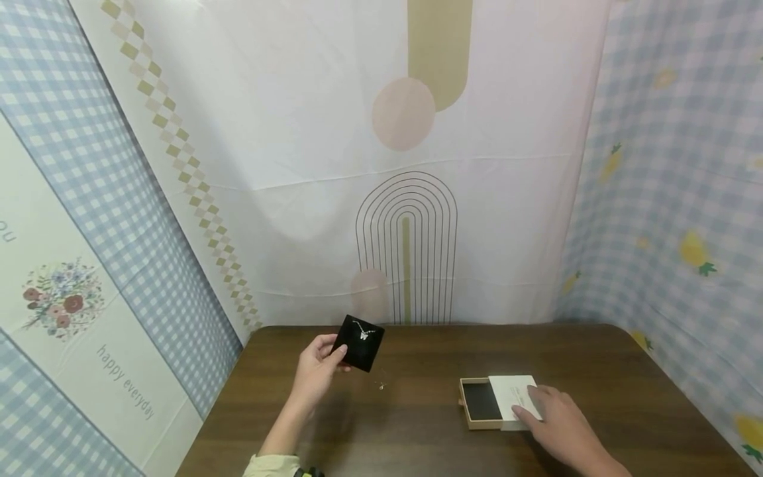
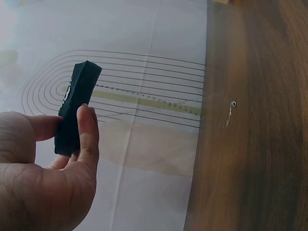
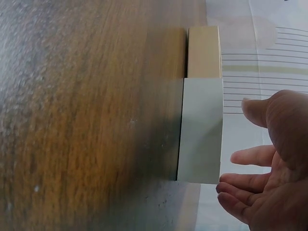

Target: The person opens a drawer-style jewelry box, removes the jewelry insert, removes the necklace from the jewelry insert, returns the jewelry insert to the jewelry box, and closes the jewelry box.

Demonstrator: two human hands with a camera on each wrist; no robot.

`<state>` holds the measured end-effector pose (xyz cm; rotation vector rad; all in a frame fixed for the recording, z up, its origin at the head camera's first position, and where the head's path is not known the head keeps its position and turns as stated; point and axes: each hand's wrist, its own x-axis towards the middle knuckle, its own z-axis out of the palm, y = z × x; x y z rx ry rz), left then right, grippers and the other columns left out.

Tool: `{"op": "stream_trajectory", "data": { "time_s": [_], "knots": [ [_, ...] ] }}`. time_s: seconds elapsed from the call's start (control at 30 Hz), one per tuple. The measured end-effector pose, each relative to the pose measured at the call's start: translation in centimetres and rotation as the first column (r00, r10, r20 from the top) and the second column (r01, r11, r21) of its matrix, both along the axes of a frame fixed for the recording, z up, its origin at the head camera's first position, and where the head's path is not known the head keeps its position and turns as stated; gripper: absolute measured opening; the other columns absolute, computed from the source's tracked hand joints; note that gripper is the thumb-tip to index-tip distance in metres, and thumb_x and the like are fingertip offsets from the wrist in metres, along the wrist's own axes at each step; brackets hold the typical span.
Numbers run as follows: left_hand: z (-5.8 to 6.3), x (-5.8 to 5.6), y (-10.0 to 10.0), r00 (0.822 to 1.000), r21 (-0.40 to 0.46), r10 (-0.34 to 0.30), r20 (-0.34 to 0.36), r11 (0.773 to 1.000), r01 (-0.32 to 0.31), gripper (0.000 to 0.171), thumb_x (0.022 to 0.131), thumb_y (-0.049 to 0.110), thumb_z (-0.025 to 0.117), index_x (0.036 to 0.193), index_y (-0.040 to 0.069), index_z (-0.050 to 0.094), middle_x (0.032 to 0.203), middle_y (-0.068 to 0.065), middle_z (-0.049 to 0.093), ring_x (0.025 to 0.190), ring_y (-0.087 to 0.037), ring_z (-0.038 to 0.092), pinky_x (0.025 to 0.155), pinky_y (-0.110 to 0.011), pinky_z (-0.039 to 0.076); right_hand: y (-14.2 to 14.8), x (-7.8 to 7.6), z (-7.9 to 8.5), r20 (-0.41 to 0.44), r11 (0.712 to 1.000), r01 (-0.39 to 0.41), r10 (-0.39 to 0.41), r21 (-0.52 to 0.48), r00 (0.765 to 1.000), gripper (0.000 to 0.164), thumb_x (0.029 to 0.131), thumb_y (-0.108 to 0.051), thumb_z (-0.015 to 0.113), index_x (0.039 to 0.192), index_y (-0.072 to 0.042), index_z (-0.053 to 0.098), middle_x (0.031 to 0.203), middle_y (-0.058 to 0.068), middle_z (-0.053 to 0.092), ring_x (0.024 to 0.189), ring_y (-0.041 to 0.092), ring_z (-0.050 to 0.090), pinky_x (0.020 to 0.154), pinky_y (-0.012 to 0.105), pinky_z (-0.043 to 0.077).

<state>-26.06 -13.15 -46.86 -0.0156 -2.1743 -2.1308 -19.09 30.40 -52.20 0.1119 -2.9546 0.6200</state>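
Step in hand, my read: a silver butterfly necklace [image 1: 364,335] on a black pad [image 1: 356,356], out of its box [image 1: 514,419]; packing or unpacking, can't tell which. L hand [image 1: 316,366] pinches the pad, thumb on front face, fingers behind; pad's up off the table [image 1: 417,440], tilted, necklace's butterfly facing out. Thin chain [image 2: 149,102] trails from behind pad; small metal end [image 2: 233,104] shows against the wood, contact w/ table unclear. R hand [image 1: 560,417] is at the box's right end, fingers loosely spread, thumb over top of the white sleeve [image 1: 509,396]. R wrist view shows a gap b/w thumb & sleeve; fingertips are right by the end corner, can't tell if they touch. No pinch there AFAICT. Drawer [image 1: 484,424] sits partway out of the sleeve, toward L hand side, dark floor showing. Next move, if packing: prob R hand steadies sleeve, L hand minds the loose chain (snag risk), lowers pad flat into drawer, necklace up. If unpacking: free the chain from pad first, light pinch.
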Motion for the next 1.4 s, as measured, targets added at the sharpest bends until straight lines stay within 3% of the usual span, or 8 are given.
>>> {"op": "stream_trajectory", "data": {
  "time_s": [0.4, 0.57, 0.93, 1.03, 1.17, 1.4],
  "knots": [
    [-0.4, 0.3, 0.0, 1.000, -0.002, -0.022, 0.005, 1.000, 0.022, 0.033, 0.103, 0.003, 0.065, 0.133, -0.009, 0.056, 0.116, -0.024, 0.074, 0.080, -0.016, 0.073, 0.079, -0.034, 0.065, -0.8, 0.3, 0.1, -0.104, 0.999, -0.004, -0.001, -0.047, 0.995, 0.059, 0.097, -0.042, 0.076, 0.133, 0.005, 0.069, 0.137, 0.033, 0.066, 0.127, 0.055, 0.061, 0.103, 0.071, 0.049],
    [-0.9, 0.4, 0.4, 1.000, 0.004, -0.014, 0.018, 1.000, 0.014, 0.032, 0.103, 0.001, 0.065, 0.132, -0.009, 0.056, 0.116, -0.025, 0.074, 0.079, -0.017, 0.073, 0.079, -0.035, 0.065, -1.5, 0.4, 0.3, -0.159, 0.996, -0.044, 0.031, -0.078, 0.987, 0.053, 0.098, -0.041, 0.076, 0.131, 0.000, 0.071, 0.135, 0.026, 0.069, 0.127, 0.052, 0.062, 0.104, 0.070, 0.049],
    [-1.7, 0.9, 0.6, 0.999, 0.019, -0.008, 0.035, 1.000, 0.007, 0.031, 0.103, 0.002, 0.065, 0.130, -0.009, 0.054, 0.115, -0.026, 0.074, 0.079, -0.018, 0.073, 0.078, -0.035, 0.065, -3.0, 0.7, 1.1, -0.152, 0.984, -0.067, 0.042, -0.163, 0.987, 0.057, 0.101, -0.046, 0.072, 0.141, -0.006, 0.066, 0.141, 0.019, 0.069, 0.136, 0.052, 0.058, 0.105, 0.072, 0.048],
    [-1.8, 0.9, 0.6, 1.000, 0.033, -0.013, 0.029, 0.999, 0.012, 0.032, 0.103, 0.002, 0.065, 0.130, -0.010, 0.053, 0.114, -0.027, 0.074, 0.079, -0.017, 0.073, 0.077, -0.032, 0.065, -3.5, 0.7, 1.1, -0.192, 0.981, -0.075, 0.040, -0.177, 0.980, 0.056, 0.100, -0.043, 0.074, 0.143, -0.009, 0.065, 0.139, 0.016, 0.071, 0.127, 0.045, 0.067, 0.102, 0.066, 0.053],
    [-2.0, 0.9, 0.9, 0.999, 0.057, -0.028, 0.022, 0.998, 0.026, 0.032, 0.103, 0.002, 0.065, 0.130, -0.010, 0.052, 0.112, -0.025, 0.074, 0.078, -0.017, 0.074, 0.077, -0.031, 0.065, -4.3, 0.6, 1.3, -0.217, 0.980, -0.079, 0.038, -0.183, 0.975, 0.052, 0.099, -0.040, 0.076, 0.143, -0.014, 0.065, 0.136, 0.008, 0.073, 0.111, 0.028, 0.074, 0.088, 0.048, 0.060],
    [-2.3, 1.0, 1.0, 0.998, 0.059, -0.056, 0.018, 0.997, 0.055, 0.034, 0.104, 0.003, 0.065, 0.131, -0.010, 0.050, 0.111, -0.021, 0.074, 0.079, -0.015, 0.073, 0.079, -0.030, 0.065, -5.9, 0.6, 2.0, -0.228, 0.970, -0.127, 0.078, -0.209, 0.970, 0.049, 0.098, -0.037, 0.078, 0.141, -0.014, 0.067, 0.135, 0.004, 0.073, 0.111, 0.027, 0.073, 0.087, 0.039, 0.061]
  ]
}}
